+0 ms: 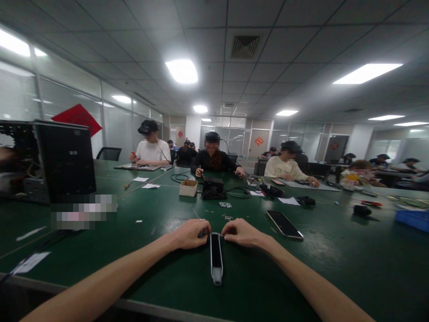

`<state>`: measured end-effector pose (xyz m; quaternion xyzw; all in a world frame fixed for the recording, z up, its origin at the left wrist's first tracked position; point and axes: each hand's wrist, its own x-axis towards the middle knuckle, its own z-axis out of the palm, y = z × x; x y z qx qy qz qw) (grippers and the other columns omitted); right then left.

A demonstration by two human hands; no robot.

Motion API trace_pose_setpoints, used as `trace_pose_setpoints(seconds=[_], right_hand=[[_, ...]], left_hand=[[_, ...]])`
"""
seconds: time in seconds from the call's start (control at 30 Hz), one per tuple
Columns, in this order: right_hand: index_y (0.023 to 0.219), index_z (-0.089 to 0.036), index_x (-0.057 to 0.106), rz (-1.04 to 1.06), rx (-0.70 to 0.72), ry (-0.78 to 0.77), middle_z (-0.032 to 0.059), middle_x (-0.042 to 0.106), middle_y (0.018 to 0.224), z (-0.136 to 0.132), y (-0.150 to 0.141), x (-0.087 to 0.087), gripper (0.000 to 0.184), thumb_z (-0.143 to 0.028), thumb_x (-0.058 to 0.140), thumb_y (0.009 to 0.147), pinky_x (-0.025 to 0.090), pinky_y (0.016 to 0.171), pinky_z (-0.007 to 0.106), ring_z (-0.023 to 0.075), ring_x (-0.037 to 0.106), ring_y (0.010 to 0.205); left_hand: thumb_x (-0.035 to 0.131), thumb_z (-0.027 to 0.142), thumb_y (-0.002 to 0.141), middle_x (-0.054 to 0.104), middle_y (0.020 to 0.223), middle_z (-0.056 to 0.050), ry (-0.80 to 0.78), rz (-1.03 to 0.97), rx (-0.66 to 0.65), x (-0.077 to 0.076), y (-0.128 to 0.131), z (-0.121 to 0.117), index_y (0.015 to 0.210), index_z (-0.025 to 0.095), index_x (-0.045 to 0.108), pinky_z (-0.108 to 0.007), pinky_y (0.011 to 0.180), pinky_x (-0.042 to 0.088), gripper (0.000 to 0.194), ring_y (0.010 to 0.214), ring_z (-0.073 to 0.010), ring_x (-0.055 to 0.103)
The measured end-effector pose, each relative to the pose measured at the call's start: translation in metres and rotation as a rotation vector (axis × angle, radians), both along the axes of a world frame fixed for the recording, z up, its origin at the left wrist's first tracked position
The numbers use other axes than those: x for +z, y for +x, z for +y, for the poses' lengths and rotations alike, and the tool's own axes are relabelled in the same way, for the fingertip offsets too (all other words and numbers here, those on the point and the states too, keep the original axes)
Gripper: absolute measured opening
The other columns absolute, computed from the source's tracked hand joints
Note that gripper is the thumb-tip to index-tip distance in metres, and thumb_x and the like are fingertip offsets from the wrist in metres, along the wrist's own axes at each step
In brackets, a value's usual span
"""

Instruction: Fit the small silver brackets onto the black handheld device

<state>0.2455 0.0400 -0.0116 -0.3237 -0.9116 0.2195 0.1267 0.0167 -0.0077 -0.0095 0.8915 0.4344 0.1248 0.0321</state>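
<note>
A long, narrow, pale grey casing with a dark middle lies lengthwise in front of me on the green table. My left hand is closed at the left of its far end, and a small dark bit shows between the fingers. On the other side, my right hand pinches at the casing's far right corner; whatever is between those fingertips is too small to name. Just beyond the hands lie several tiny shiny parts, and farther off small metal plates.
A phone lies to the right of my right hand. Ahead stand a small cardboard box and a black object with cables. An opened computer case is at left, a blue tray at far right. Several people sit across the table.
</note>
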Motion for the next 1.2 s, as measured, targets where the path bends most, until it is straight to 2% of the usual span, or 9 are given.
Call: trace_pose_setpoints(seconds=[0.33, 0.53, 0.73, 0.87, 1.0, 1.2], right_hand=[[0.096, -0.017, 0.068, 0.020, -0.018, -0.018, 0.0041, 0.066, 0.095, -0.003, 0.000, 0.001, 0.027, -0.035, 0.053, 0.080, 0.047, 0.076, 0.025, 0.0167, 0.060, 0.085], [0.099, -0.018, 0.067, 0.039, -0.010, 0.001, 0.0035, 0.066, 0.099, -0.005, -0.002, -0.001, 0.027, -0.032, 0.050, 0.083, 0.046, 0.080, 0.025, 0.0163, 0.060, 0.089], [0.104, -0.018, 0.063, 0.045, 0.003, 0.078, 0.0041, 0.064, 0.099, -0.005, -0.003, -0.002, 0.026, -0.030, 0.051, 0.084, 0.047, 0.077, 0.025, 0.0154, 0.059, 0.087], [0.104, -0.018, 0.061, -0.032, 0.088, 0.244, 0.0056, 0.064, 0.096, -0.009, -0.004, 0.002, 0.024, -0.025, 0.047, 0.086, 0.045, 0.079, 0.028, 0.0172, 0.058, 0.087], [0.110, -0.017, 0.057, -0.087, 0.092, 0.381, 0.0076, 0.063, 0.094, -0.015, -0.006, 0.007, 0.026, -0.019, 0.046, 0.086, 0.043, 0.080, 0.030, 0.0186, 0.058, 0.087], [0.108, -0.017, 0.057, -0.053, 0.046, 0.326, 0.0071, 0.064, 0.096, -0.014, -0.008, 0.004, 0.025, -0.018, 0.046, 0.085, 0.043, 0.079, 0.028, 0.0177, 0.059, 0.088]], left_hand=[[0.049, 0.021, 0.078, 0.060, 0.084, -0.002, 0.045, -0.006, -0.008, -0.005, -0.001, 0.004, 0.094, 0.018, 0.056, -0.024, 0.067, 0.042, 0.017, 0.074, -0.0146, 0.056], [0.049, 0.022, 0.079, 0.059, 0.084, -0.002, 0.045, -0.014, -0.027, -0.007, -0.002, 0.006, 0.094, 0.018, 0.055, -0.023, 0.066, 0.042, 0.016, 0.073, -0.0141, 0.055], [0.047, 0.023, 0.080, 0.059, 0.085, -0.002, 0.031, 0.014, -0.019, -0.005, -0.002, 0.006, 0.095, 0.018, 0.054, -0.024, 0.066, 0.042, 0.017, 0.074, -0.0148, 0.055], [0.047, 0.022, 0.081, 0.059, 0.085, -0.002, 0.041, 0.014, -0.029, -0.006, -0.002, 0.006, 0.096, 0.017, 0.054, -0.024, 0.067, 0.042, 0.017, 0.074, -0.0149, 0.055], [0.047, 0.022, 0.081, 0.059, 0.085, -0.002, 0.027, 0.010, -0.028, -0.008, -0.003, 0.007, 0.097, 0.018, 0.054, -0.025, 0.067, 0.042, 0.018, 0.075, -0.0154, 0.055], [0.044, 0.020, 0.083, 0.059, 0.087, -0.004, 0.049, -0.021, -0.040, -0.012, -0.004, 0.010, 0.098, 0.018, 0.053, -0.025, 0.069, 0.042, 0.018, 0.077, -0.0159, 0.055]])
